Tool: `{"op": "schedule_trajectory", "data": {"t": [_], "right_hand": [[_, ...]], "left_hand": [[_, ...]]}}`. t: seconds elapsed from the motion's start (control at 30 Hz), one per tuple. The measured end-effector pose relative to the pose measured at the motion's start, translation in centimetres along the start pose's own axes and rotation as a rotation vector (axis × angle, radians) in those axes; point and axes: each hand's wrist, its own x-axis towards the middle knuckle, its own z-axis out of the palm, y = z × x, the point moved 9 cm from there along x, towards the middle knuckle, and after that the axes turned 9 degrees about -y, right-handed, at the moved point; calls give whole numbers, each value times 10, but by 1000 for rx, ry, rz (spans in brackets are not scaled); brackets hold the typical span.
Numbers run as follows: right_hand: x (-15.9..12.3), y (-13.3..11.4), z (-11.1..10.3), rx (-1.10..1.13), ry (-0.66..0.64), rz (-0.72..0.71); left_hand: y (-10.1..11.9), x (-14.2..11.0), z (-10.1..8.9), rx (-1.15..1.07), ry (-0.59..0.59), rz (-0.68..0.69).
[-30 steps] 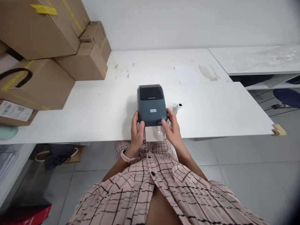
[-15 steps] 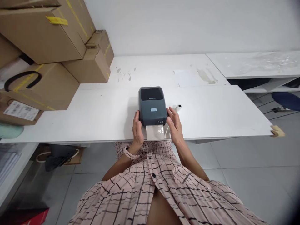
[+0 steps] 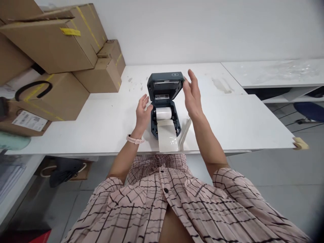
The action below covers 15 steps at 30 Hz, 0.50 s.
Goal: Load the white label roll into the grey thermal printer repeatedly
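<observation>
A dark blue-grey label printer (image 3: pixel 178 130) stands on the table with its lid (image 3: pixel 165 77) raised. Inside lies a white label roll (image 3: pixel 163 113), and a strip of label paper (image 3: pixel 167 136) runs from it over the front toward the table edge. My left hand (image 3: pixel 143 113) is beside the printer's left side, open with the fingers apart, holding nothing. At the lid's right corner is my right hand (image 3: pixel 192 96), its fingers stretched out and not wrapped round anything; whether it touches the lid I cannot tell. A loose pale strip (image 3: pixel 185 134) lies right of the printer.
Cardboard boxes (image 3: pixel 58 44) are stacked on the left of the white table (image 3: pixel 227 125), one with a black strap handle (image 3: pixel 32 86). A white wall stands behind. At right are a second table (image 3: pixel 273 72) and a blue stool seat (image 3: pixel 310 110).
The printer's lid has gone from shut to raised, showing the roll inside. Both hands have moved up and forward from the printer's lower sides, the right one further, to the lid.
</observation>
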Motion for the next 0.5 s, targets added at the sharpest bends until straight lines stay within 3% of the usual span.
{"op": "schedule_trajectory", "data": {"t": [0.1,0.2,0.37,0.5], "right_hand": [[35,4,2,-15,23,27],[64,16,4,-32,20,38],[100,34,9,-97,-96,-3],[82,4,2,-229,-62,-140]], "left_hand": [[-36,-5,11,93,-88,-217],[-52,-17,16,200,-122,-338],[-45,-15,14,512,-185,-440],[-41,-11,14,860,-290,-542]]}}
